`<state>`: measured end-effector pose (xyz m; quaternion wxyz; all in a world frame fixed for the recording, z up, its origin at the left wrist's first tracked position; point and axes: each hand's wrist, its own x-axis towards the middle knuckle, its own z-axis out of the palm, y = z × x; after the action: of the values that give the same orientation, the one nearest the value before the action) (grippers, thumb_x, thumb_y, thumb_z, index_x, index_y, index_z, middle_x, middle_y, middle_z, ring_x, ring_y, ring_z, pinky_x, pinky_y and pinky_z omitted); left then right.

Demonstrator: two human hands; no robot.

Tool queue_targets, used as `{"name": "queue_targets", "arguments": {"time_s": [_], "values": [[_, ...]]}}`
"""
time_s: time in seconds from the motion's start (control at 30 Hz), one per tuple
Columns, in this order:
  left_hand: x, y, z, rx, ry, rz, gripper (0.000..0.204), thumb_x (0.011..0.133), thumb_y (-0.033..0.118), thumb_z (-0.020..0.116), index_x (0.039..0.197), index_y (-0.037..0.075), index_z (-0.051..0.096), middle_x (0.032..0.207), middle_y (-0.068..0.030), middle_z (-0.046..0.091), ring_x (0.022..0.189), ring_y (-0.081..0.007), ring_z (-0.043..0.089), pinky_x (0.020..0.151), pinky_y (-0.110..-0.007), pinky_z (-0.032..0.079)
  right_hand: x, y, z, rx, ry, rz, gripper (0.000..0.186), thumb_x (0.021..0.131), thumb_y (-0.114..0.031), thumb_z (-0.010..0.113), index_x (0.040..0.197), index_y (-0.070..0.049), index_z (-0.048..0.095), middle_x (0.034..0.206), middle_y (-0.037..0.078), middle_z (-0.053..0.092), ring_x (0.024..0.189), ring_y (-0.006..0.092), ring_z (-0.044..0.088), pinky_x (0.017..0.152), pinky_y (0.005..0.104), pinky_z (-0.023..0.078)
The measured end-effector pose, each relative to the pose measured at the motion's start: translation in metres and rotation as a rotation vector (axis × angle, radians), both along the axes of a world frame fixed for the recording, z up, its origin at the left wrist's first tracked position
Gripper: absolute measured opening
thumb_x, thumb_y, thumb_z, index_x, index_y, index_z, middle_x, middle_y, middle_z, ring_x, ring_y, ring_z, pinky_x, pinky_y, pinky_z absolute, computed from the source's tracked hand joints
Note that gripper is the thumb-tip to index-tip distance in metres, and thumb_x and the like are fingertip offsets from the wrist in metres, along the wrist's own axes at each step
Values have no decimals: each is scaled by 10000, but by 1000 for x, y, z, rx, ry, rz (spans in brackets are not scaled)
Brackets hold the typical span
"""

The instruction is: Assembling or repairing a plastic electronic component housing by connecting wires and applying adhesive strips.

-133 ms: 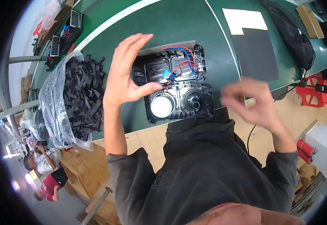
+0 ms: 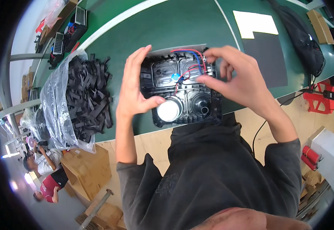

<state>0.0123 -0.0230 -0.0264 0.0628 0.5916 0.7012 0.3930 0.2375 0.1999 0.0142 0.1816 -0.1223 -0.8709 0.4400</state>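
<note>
An open black plastic housing lies on the green table, with red and blue wires, a small blue round part, a silver round part and a black round part. My left hand is at the housing's left side, fingers extended and thumb out by the silver part; contact is unclear. My right hand reaches over the housing's right side, thumb and forefinger apart near the wires.
A plastic bag of black straps lies left. Black and white sheets and a black bag lie right. Cardboard boxes, a red stool and two other people are around the table.
My right hand has moved up and inward onto the housing's right side. My left hand has shifted slightly right and down, staying beside the housing.
</note>
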Motion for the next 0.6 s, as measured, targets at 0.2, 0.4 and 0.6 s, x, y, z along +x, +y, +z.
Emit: {"name": "queue_targets", "arguments": {"time_s": [0.2, 0.4, 0.6], "values": [[38, -25, -24, 31, -107, 69, 1478, 604, 885, 793, 1625, -59, 291, 1639, -312, 307, 1543, -474, 296, 1254, -571, 273, -32, 4, -8, -116, -59, -53, 278, 887, -51, 797, 1148, 23, 738, 842, 112, 774, 585, 109, 622, 570, 256, 500], [53, -19, -7, 51, 108, 160, 1426, 506, 843, 873, 1610, 64, 418, 1666, -322, 243, 1543, -520, 263, 1234, -680, 176, -43, 6, -5, 48, -55, -93, 201, 903, -58, 763, 1094, 0, 781, 856, 114, 767, 647, 192, 679, 635, 301, 564], [92, -16, 17, -287, 172, 85, 1416, 486, 748, 913, 1675, 215, 360, 1726, -294, 157, 1605, -515, 141, 1231, -755, 47, -53, -2, -12, 721, -26, -100, 143, 823, -73, 736, 937, -66, 822, 955, 87, 676, 972, 268, 658, 767, 397, 584]]}}
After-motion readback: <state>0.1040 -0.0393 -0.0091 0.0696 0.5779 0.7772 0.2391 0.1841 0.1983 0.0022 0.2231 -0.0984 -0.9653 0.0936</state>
